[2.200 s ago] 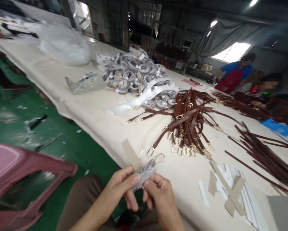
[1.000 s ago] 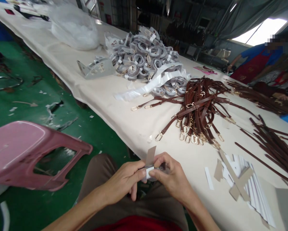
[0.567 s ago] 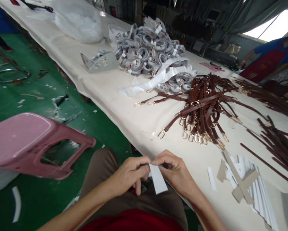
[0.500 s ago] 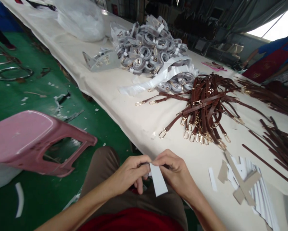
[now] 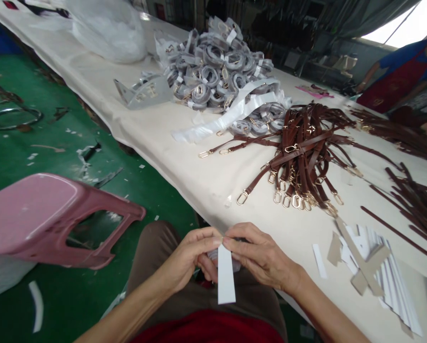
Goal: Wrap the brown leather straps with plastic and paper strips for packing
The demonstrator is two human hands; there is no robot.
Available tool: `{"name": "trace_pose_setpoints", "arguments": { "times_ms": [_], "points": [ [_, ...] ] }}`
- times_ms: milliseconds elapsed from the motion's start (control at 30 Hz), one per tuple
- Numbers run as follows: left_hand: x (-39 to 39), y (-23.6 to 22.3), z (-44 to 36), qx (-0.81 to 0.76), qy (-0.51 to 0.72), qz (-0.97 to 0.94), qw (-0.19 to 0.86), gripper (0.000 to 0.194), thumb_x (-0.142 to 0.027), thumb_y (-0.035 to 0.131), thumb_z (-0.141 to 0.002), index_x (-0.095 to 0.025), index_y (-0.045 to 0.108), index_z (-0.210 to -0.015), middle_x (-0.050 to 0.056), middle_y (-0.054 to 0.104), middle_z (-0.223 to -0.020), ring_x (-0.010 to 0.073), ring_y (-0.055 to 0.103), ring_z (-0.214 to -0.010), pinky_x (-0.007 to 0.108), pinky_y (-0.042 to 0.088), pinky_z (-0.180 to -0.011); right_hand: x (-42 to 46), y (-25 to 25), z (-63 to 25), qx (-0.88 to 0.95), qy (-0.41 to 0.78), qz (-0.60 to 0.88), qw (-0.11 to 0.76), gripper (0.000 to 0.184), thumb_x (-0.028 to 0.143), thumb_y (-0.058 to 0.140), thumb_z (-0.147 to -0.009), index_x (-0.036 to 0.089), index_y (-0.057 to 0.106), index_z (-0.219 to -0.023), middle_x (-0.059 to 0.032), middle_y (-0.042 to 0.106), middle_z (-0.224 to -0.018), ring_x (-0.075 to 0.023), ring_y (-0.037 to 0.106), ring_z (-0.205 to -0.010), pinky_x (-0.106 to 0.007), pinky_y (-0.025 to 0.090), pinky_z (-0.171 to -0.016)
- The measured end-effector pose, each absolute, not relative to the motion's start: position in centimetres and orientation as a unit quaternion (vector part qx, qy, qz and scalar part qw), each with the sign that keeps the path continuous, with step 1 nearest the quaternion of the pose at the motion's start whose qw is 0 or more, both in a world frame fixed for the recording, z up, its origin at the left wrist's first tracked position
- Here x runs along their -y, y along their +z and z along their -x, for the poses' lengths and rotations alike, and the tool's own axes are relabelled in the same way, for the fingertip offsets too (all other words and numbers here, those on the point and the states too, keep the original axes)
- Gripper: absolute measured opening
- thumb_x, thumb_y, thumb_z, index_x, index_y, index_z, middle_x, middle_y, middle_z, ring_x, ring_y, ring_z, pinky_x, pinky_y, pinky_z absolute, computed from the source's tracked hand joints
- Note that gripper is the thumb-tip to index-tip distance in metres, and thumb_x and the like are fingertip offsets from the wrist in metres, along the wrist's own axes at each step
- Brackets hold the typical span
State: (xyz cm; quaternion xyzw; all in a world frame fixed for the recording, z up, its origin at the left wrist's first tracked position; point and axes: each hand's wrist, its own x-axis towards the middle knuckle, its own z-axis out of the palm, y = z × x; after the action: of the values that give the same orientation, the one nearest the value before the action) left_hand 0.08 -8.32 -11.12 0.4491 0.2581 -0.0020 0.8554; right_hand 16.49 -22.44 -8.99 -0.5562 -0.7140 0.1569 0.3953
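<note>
Two hands pinch a thin white paper strip over the lap.

The white strip (image 5: 226,276) hangs straight down, flat and smooth, at the near edge of the table (image 5: 156,138). The left hand (image 5: 188,257) and right hand (image 5: 261,257) are closed on its top end, fingertips touching. Something small hides behind them; I cannot tell what. The light strip could slip or crease if the pinch loosens. Farther off lie shiny brown straps (image 5: 302,152) with gold clips, then grey wrapped coils (image 5: 213,66).

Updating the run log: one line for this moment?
left hand: pinching white strip | right hand: pinching same strip | strip: hanging down | brown straps: on table
</note>
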Motion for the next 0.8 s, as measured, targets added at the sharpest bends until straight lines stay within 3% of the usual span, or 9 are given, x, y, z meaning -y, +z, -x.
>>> {"name": "trace_pose_setpoints", "arguments": {
  "times_ms": [133, 200, 300, 367, 467, 533, 700, 800],
  "points": [
    [8.0, -10.8, 0.1, -0.246, 0.018, -0.486, 0.838, 0.03, -0.045, 0.07, -0.083, -0.015, 0.064, -0.086, 0.001, 0.069, -0.061, 0.0136, 0.067, -0.046, 0.015, 0.048, -0.044, 22.9, -9.2, -15.7, 0.684, 0.112, 0.611, 0.383, 0.046, 0.016, 0.053, -0.099, 0.026, 0.05, -0.144, -0.0142, 0.057, -0.138, -0.0266, 0.048, -0.133, -0.052, 0.044, -0.111],
    [7.8, -10.3, 0.0, -0.249, 0.043, -0.527, 0.811, 0.031, -0.046, 0.07, -0.084, -0.016, 0.065, -0.089, -0.001, 0.069, -0.063, 0.013, 0.067, -0.048, 0.015, 0.048, -0.046, 23.5, -8.9, -14.4, 0.625, 0.058, 0.65, 0.428, 0.042, 0.016, 0.054, -0.098, 0.024, 0.054, -0.139, -0.0144, 0.054, -0.14, -0.0288, 0.046, -0.135, -0.055, 0.04, -0.113],
    [8.0, -9.6, -0.4, -0.282, 0.081, -0.58, 0.76, 0.035, -0.05, 0.071, -0.082, -0.016, 0.065, -0.091, -0.003, 0.067, -0.064, 0.0131, 0.066, -0.046, 0.017, 0.047, -0.046, 23.7, -8.5, -12.1, 0.473, 0.045, 0.695, 0.54, 0.023, 0.017, 0.053, -0.098, 0.023, 0.065, -0.116, -0.0081, 0.065, -0.107, -0.0215, 0.061, -0.104, -0.037, 0.052, -0.092],
    [8.3, -9.2, -0.7, -0.296, 0.093, -0.604, 0.734, 0.037, -0.052, 0.071, -0.08, -0.017, 0.064, -0.091, -0.004, 0.065, -0.059, 0.0144, 0.065, -0.045, 0.019, 0.047, -0.046, 23.3, -8.6, -10.9, 0.383, 0.115, 0.724, 0.562, 0.007, 0.025, 0.059, -0.096, 0.023, 0.066, -0.098, -0.0017, 0.065, -0.086, -0.0172, 0.06, -0.081, -0.029, 0.05, -0.074],
    [9.0, -9.2, -1.0, -0.299, 0.108, -0.623, 0.715, 0.036, -0.052, 0.071, -0.08, -0.018, 0.064, -0.089, -0.004, 0.063, -0.055, 0.015, 0.064, -0.044, 0.021, 0.047, -0.047, 22.1, -9.1, -10.4, 0.318, 0.239, 0.734, 0.55, 0.02, 0.038, 0.063, -0.094, 0.021, 0.061, -0.083, 0.0026, 0.06, -0.07, -0.0143, 0.054, -0.065, -0.026, 0.043, -0.061],
    [9.4, -9.5, -1.2, -0.312, 0.127, -0.615, 0.713, 0.035, -0.051, 0.072, -0.079, -0.018, 0.063, -0.086, -0.003, 0.065, -0.059, 0.0136, 0.063, -0.043, 0.02, 0.046, -0.045, 21.4, -9.4, -10.6, 0.335, 0.246, 0.73, 0.543, 0.028, 0.039, 0.057, -0.097, 0.02, 0.059, -0.077, 0.0026, 0.058, -0.066, -0.0138, 0.052, -0.061, -0.026, 0.04, -0.057],
    [10.7, -10.5, -1.5, -0.342, 0.152, -0.507, 0.776, 0.036, -0.049, 0.077, -0.075, -0.017, 0.06, -0.079, -0.007, 0.058, -0.061, 0.0073, 0.054, -0.039, 0.016, 0.038, -0.04, 22.0, -9.3, -10.3, 0.569, -0.036, 0.712, 0.41, 0.025, 0.017, 0.045, -0.099, 0.017, 0.066, -0.086, -0.0053, 0.063, -0.073, -0.0202, 0.055, -0.068, -0.035, 0.04, -0.063],
    [11.1, -10.7, -1.8, -0.352, 0.155, -0.466, 0.797, 0.036, -0.045, 0.079, -0.074, -0.017, 0.057, -0.077, -0.007, 0.058, -0.059, 0.0054, 0.052, -0.038, 0.014, 0.035, -0.038, 24.3, -8.1, -10.4, 0.644, -0.059, 0.65, 0.399, 0.017, 0.012, 0.052, -0.096, 0.017, 0.067, -0.104, -0.0054, 0.064, -0.074, -0.0202, 0.054, -0.067, -0.035, 0.041, -0.06]
  ]
}}
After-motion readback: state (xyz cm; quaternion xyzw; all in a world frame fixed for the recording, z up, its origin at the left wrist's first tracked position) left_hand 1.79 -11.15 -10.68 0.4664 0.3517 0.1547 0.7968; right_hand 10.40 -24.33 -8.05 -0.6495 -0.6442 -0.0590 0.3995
